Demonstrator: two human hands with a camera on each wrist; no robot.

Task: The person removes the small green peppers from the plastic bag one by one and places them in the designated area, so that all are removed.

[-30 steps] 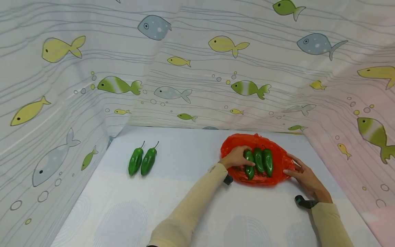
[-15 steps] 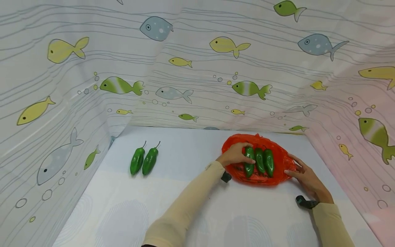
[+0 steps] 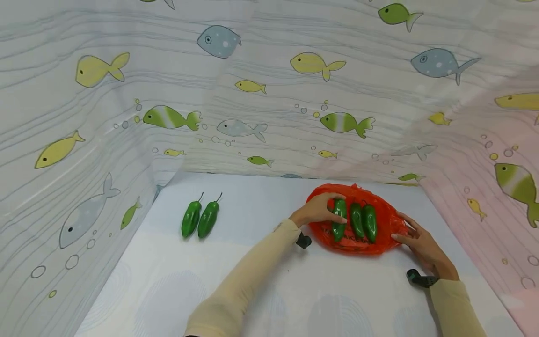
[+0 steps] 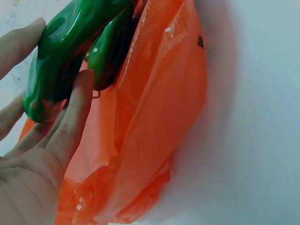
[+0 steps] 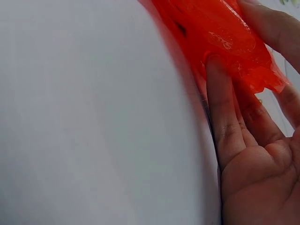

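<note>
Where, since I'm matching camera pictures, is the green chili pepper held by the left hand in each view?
Head: green chili pepper, right of centre, in the left hand.
Left wrist: upper left, cut off by the top edge.
Right wrist: not in it.
Shared landmark: red plastic bag.

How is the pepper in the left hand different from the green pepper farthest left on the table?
The held pepper is gripped by the left hand; nobody touches the far-left pepper.
The held pepper shows against the red bag; the far-left pepper lies on the white table.
The held pepper is partly hidden by fingers; the far-left pepper is fully in view.
Both are shiny, green and long.
</note>
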